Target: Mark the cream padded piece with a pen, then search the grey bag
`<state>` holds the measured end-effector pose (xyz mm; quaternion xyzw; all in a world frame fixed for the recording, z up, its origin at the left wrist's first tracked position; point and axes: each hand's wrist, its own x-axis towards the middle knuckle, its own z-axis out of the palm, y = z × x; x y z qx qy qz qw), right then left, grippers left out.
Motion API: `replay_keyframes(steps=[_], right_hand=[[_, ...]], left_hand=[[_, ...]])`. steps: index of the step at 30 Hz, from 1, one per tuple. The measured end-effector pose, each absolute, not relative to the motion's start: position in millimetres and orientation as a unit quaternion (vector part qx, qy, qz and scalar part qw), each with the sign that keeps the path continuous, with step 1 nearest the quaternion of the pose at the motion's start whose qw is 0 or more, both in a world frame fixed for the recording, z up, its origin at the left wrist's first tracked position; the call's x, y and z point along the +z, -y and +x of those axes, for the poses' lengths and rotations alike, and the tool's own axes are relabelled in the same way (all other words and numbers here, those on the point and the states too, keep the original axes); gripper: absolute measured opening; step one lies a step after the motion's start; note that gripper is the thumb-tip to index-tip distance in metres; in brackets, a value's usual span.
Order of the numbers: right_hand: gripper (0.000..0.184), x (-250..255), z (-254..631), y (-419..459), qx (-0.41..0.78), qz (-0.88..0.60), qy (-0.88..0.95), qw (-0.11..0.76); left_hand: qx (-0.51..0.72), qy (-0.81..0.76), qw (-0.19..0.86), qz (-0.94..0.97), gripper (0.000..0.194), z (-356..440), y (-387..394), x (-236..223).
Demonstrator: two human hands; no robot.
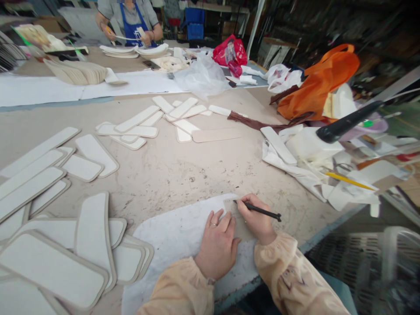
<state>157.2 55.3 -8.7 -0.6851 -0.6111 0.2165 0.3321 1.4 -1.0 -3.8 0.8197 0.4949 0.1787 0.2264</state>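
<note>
My right hand [256,221] is closed on a thin black pen [260,211], its tip touching the top edge of a grey-beige template piece [233,209]. That piece lies on a white sheet [177,236] at the table's near edge. My left hand [217,245] lies flat on the piece and the sheet, fingers stretched forward, a ring on one finger. Both sleeves are peach-coloured.
Several white rounded strips [55,258] are piled at the near left, more [154,120] in the table's middle. An orange bag [320,85], white cloths [305,153] and a black handle [348,122] crowd the right. Another person in a blue apron [131,24] works at the far end.
</note>
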Motion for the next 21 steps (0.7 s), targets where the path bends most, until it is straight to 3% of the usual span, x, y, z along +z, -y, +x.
replay_keyframes(steps=[21], right_hand=[[0.018, -13.5, 158.2, -55.9, 0.197, -0.691, 0.607, 0.339]], left_hand=[[0.176, -0.496, 0.237, 0.817, 0.045, 1.1, 1.2, -3.4]])
